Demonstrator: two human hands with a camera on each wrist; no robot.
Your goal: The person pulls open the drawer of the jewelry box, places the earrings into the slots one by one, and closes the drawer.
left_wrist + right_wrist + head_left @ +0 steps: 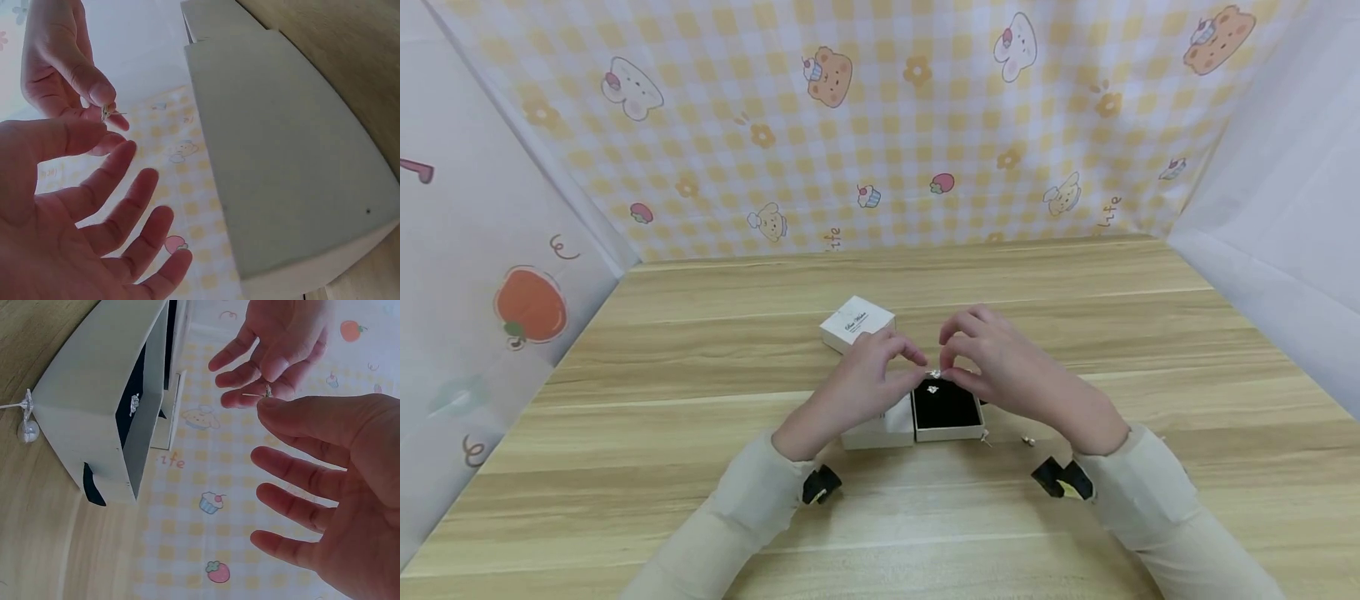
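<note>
My right hand (992,354) pinches a small silvery stud earring (268,391) between thumb and fingertip, its thin pin pointing toward my left hand. The left hand (81,206) has its thumb tip up against the earring or just beside it; its other fingers are spread apart. Both hands are above the back edge of an open white jewellery box (951,434) with a black lining. Another silvery earring (932,389) sits on that lining, and shows through the box opening in the right wrist view.
Left of the open box stands a white box part (880,433), partly covered by my left hand. A white lid with printed lettering (857,321) lies behind it. A pearl earring (28,422) is beside the box's right side, and another small earring (1028,440) lies farther right.
</note>
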